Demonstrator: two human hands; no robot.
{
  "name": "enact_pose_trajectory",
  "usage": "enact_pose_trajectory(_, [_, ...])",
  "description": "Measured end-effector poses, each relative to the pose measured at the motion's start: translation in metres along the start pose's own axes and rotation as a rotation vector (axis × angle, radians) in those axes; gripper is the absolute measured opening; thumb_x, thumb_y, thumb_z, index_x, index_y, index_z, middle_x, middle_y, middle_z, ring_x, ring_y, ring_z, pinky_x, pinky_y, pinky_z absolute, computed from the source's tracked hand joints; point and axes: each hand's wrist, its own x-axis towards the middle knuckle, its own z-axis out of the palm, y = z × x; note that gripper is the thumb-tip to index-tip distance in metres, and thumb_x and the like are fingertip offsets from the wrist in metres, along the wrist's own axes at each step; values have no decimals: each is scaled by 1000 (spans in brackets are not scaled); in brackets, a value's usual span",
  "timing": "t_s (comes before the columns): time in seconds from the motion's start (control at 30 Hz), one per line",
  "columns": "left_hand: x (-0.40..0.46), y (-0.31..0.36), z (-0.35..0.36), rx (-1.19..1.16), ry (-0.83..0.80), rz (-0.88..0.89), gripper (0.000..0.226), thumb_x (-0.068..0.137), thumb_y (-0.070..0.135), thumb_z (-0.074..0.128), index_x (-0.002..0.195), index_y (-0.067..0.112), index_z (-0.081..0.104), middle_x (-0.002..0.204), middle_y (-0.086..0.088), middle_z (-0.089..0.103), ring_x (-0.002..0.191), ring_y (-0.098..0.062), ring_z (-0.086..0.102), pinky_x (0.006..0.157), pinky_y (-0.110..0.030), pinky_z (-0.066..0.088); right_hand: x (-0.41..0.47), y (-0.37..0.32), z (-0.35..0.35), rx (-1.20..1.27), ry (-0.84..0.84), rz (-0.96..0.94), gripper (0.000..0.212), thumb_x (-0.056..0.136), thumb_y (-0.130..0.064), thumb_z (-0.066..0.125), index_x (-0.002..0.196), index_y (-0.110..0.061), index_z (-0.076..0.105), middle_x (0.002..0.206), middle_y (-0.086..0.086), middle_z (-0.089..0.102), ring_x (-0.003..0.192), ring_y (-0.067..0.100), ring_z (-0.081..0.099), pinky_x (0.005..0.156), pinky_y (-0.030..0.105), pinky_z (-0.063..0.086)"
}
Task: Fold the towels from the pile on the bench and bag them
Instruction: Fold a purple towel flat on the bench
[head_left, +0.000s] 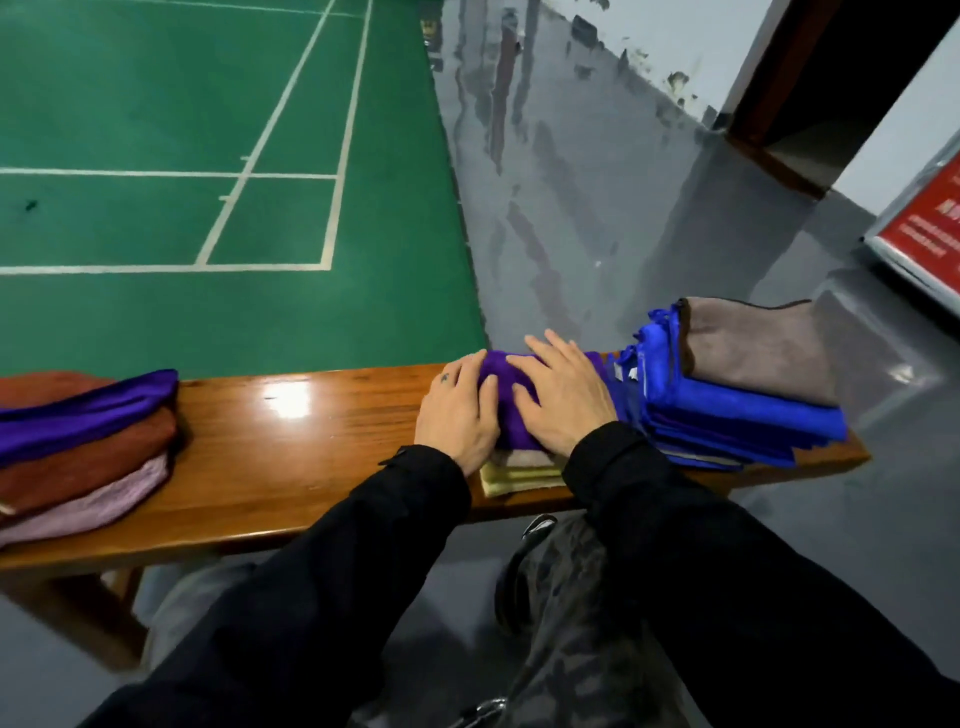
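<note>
Both flat hands, left hand (457, 410) and right hand (563, 397), press the purple towel (501, 384) on the surface (291, 457) to smooth its fold.

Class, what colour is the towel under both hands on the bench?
Purple towel, with both hands flat on it; the head view shows it.

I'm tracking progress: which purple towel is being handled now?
The purple towel under both hands, atop the small folded stack mid-bench; the other lies untouched on the left pile.

Dim, even indoor light; glare patch on bench (291, 400); wide-angle edge bending; slight softness.
</note>
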Motion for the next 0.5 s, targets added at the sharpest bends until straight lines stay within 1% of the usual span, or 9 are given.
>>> enact_pose_trajectory(0.07, [-10, -10, -9, -114, 1, -59, 52, 103, 34, 38, 149, 9, 37, 143, -16, 50, 129, -31, 48, 111, -38, 37, 0, -20, 2, 69, 38, -71, 42, 93, -32, 48, 128, -19, 66, 147, 7, 53, 144, 30, 37, 122, 44, 25])
enact_pose_trajectory(0.1, [-18, -14, -14, -125, -17, -71, 53, 103, 29, 42, 151, 11, 33, 144, -16, 49, 128, -31, 49, 109, -39, 40, -1, -30, 5, 99, 53, -95, 43, 90, -32, 47, 125, -19, 68, 145, 7, 56, 143, 29, 39, 121, 44, 27])
enact_pose_trajectory(0.13, [-28, -17, -16, -123, -31, -72, 55, 102, 27, 44, 153, 13, 30, 144, -16, 48, 126, -32, 51, 106, -41, 42, -3, -37, 8, 122, 63, -113, 43, 88, -32, 47, 123, -19, 69, 143, 6, 58, 142, 27, 41, 120, 43, 29])
enact_pose_trajectory(0.2, [-48, -40, -34, -72, -17, -87, 58, 99, 29, 45, 153, 13, 31, 142, -16, 50, 126, -32, 51, 104, -41, 45, -3, -64, 17, 189, 71, -172, 40, 87, -30, 50, 120, -20, 71, 140, 4, 60, 142, 25, 42, 120, 40, 30])
enact_pose_trajectory(0.3, [-69, -108, -93, 153, 85, -204, 56, 94, 29, 52, 146, 10, 42, 137, -16, 54, 123, -35, 50, 103, -40, 42, 4, -121, 35, 307, 42, -267, 28, 90, -22, 62, 116, -22, 72, 139, 2, 61, 141, 22, 42, 118, 31, 25])
enact_pose_trajectory(0.37, [-87, -159, -145, 350, 148, -381, 50, 92, 28, 55, 138, 12, 51, 136, -14, 54, 124, -36, 49, 101, -42, 42, 4, -159, 48, 360, -14, -343, 28, 91, -22, 65, 118, -24, 71, 141, 0, 60, 143, 19, 39, 119, 29, 22])
enact_pose_trajectory(0.43, [-102, -198, -189, 488, 199, -533, 43, 90, 26, 56, 131, 15, 57, 137, -12, 52, 127, -35, 45, 101, -44, 43, -2, -182, 58, 373, -84, -384, 29, 94, -26, 62, 122, -27, 68, 144, -4, 55, 145, 14, 34, 122, 35, 25])
enact_pose_trajectory(0.5, [-108, -228, -223, 571, 233, -605, 39, 89, 20, 54, 127, 14, 59, 135, -12, 52, 127, -35, 45, 100, -46, 44, -12, -192, 67, 365, -144, -392, 30, 96, -30, 59, 125, -31, 66, 147, -8, 52, 147, 10, 29, 121, 41, 28])
